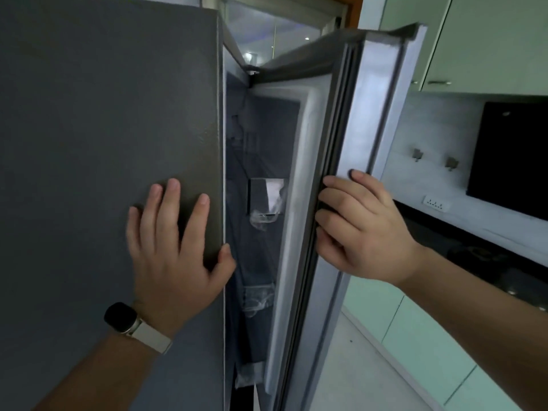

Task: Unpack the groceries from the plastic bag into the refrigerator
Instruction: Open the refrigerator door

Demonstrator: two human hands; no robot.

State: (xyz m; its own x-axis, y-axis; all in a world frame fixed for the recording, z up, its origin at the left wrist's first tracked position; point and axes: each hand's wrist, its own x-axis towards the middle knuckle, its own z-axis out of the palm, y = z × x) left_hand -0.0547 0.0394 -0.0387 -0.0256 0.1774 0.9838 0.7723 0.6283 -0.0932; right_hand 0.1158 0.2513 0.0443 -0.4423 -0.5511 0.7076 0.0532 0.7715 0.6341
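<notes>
the refrigerator (234,179) stands directly ahead of the person, filling the left and centre of the view, within reach of both hands. the left hand (175,250) lies flat on the closed left door (103,129): fingers straight and spread, palm against the panel, thumb tip at the door's right edge. it grips nothing. the right hand (361,229) grips the free vertical edge of the right door (364,114), fingers curled round the inner side at the gasket (335,137), thumb on the outer face. this door stands partly open, leaving a narrow gap between the two doors.

the left door is a dark grey panel with a fine matt texture. the right door has a paler metallic edge and a ribbed grey gasket along a white moulded liner. a clear door bin (265,197) sits on the liner; its contents cannot be made out. the interior is dim.

a watch (121,317) with a black square face and light strap sits on the left wrist. to the right are pale green wall cabinets (489,40), a black rectangular panel (510,161), two small metal hooks (416,155) and a white socket (435,204).
</notes>
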